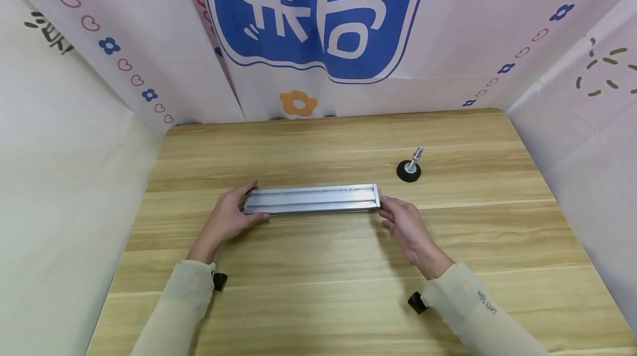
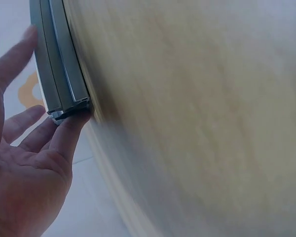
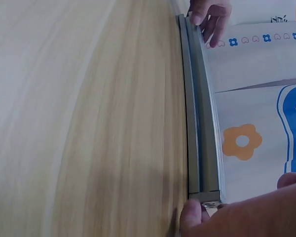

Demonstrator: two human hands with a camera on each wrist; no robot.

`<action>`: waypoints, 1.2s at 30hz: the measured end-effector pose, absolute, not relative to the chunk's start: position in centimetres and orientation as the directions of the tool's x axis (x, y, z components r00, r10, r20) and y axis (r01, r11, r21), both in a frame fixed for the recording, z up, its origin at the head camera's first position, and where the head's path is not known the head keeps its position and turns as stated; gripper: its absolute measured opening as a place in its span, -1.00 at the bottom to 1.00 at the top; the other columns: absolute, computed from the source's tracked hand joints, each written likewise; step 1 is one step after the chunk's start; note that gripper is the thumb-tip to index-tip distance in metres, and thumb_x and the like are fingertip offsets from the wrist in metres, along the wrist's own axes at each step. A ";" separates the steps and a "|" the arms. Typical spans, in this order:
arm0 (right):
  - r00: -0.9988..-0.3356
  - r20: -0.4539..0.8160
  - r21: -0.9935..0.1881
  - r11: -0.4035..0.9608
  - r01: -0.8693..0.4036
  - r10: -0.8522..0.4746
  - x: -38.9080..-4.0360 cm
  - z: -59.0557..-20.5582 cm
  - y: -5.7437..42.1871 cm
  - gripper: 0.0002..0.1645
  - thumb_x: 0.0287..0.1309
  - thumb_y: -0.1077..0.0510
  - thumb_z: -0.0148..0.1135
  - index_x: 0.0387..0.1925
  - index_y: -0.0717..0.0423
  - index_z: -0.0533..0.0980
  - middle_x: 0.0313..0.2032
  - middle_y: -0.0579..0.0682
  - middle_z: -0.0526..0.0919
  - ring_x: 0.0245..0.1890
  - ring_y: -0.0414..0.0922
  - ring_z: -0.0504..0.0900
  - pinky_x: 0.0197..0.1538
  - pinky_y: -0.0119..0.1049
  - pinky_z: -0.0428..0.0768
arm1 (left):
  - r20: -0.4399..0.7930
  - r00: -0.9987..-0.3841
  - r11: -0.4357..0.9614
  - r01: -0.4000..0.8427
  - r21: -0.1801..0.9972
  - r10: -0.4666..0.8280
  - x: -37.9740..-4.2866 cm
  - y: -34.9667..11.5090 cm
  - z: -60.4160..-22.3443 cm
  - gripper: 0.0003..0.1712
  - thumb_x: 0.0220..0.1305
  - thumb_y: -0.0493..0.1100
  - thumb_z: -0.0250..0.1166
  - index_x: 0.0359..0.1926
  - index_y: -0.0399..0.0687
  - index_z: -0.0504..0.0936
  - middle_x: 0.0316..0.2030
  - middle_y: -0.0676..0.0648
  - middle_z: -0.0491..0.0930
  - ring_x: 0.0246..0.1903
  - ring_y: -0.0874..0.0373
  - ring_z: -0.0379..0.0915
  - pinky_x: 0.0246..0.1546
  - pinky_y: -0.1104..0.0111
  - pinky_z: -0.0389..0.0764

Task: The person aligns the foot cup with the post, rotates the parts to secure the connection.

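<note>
1. The metal profile (image 1: 311,200) is in the middle part of the desk (image 1: 318,273), almost parallel to its far edge. I cannot tell whether its underside touches the desk.
2. The left hand (image 1: 230,216) grips the left end, thumb at the near side and fingers around the far side and end.
3. The right hand (image 1: 405,229) grips the right end, with curled fingers at its near corner.
4. To hold it well, I judge, both ends should stay at equal height, with light, even pressure and fingertips away from sharp edges.
5. The profile is long and straight, silvery, probably aluminium, with lengthwise grooves; a flat end plate (image 1: 376,195) closes its right end.
6. Toward the desk's far right corner stands a levelling foot (image 1: 409,170): round black base, tilted threaded metal rod.
7. The desk has smooth, pale wood grain.
</note>
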State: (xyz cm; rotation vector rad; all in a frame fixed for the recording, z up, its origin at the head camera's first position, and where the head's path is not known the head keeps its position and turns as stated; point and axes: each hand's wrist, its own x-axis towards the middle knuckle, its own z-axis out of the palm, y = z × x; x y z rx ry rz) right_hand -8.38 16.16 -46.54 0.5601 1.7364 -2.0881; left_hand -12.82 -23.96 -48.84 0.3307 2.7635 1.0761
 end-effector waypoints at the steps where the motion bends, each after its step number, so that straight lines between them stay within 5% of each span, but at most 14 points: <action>1: -0.852 -0.523 -0.836 -0.182 0.518 -0.023 -8.4 -46.5 16.1 -0.37 0.66 0.06 -0.10 0.49 0.43 0.24 0.32 0.18 0.48 0.24 -0.03 0.41 0.36 -0.24 0.48 | -0.063 -0.964 0.715 0.146 0.684 0.258 -12.8 -23.9 -48.8 0.08 0.15 0.01 0.64 0.55 -0.30 0.31 0.39 -0.31 0.52 0.43 -0.28 0.39 0.47 -0.21 0.46; 6: -0.843 -0.537 -0.822 -0.212 0.528 -0.016 -8.5 -46.5 15.9 -0.39 0.64 0.06 -0.06 0.46 0.41 0.28 0.14 -0.03 0.50 0.16 -0.10 0.38 0.17 -0.37 0.46 | -0.058 -0.968 0.702 0.134 0.700 0.242 -12.8 -23.9 -48.9 0.04 0.14 -0.06 0.65 0.52 -0.34 0.34 0.37 -0.32 0.53 0.44 -0.28 0.38 0.48 -0.17 0.48; 12: -0.853 -0.519 -0.820 -0.249 0.516 -0.056 -8.4 -46.0 16.1 -0.27 0.66 0.04 -0.13 0.57 0.43 0.03 0.57 0.35 0.17 0.59 0.17 0.16 0.71 -0.04 0.14 | -0.066 -0.970 0.670 0.111 0.734 0.233 -12.8 -23.9 -49.0 0.08 0.14 -0.11 0.64 0.54 -0.39 0.27 0.39 -0.35 0.50 0.47 -0.29 0.34 0.39 -0.10 0.58; 15: -0.858 -0.507 -0.818 -0.269 0.508 -0.078 -8.4 -45.8 16.2 -0.23 0.67 0.06 -0.15 0.59 0.46 -0.09 0.61 0.42 0.03 0.66 0.23 0.03 0.78 0.06 -0.03 | -0.072 -0.971 0.666 0.102 0.739 0.229 -12.8 -23.9 -49.0 0.11 0.14 -0.11 0.64 0.56 -0.37 0.24 0.40 -0.34 0.48 0.48 -0.30 0.31 0.36 -0.07 0.59; 24: -0.850 -0.526 -0.805 -0.298 0.513 -0.041 -8.1 -45.6 15.6 -0.29 0.64 0.13 -0.11 0.56 0.48 0.02 0.58 0.41 0.13 0.64 0.21 0.10 0.77 0.04 0.00 | -0.085 -0.969 0.666 0.094 0.740 0.232 -12.7 -23.9 -49.0 0.11 0.17 -0.13 0.63 0.58 -0.35 0.21 0.42 -0.32 0.48 0.50 -0.28 0.30 0.36 -0.09 0.61; 31: -0.847 -0.531 -0.808 -0.297 0.509 -0.006 -8.3 -45.8 15.3 -0.37 0.63 0.15 -0.09 0.50 0.47 0.16 0.52 0.35 0.29 0.51 0.08 0.30 0.66 -0.10 0.22 | -0.087 -0.970 0.653 0.086 0.753 0.228 -12.7 -23.8 -49.0 0.11 0.16 -0.15 0.63 0.58 -0.34 0.21 0.42 -0.32 0.47 0.50 -0.27 0.29 0.35 -0.07 0.61; 36: -0.853 -0.522 -0.803 -0.334 0.493 -0.005 -8.4 -46.3 15.4 -0.38 0.61 0.24 -0.14 0.49 0.56 0.11 0.49 0.39 0.27 0.49 0.07 0.31 0.70 -0.12 0.26 | -0.085 -0.971 0.654 0.084 0.752 0.223 -12.7 -23.8 -49.1 0.09 0.17 -0.14 0.62 0.57 -0.35 0.23 0.42 -0.33 0.47 0.49 -0.28 0.30 0.34 -0.07 0.62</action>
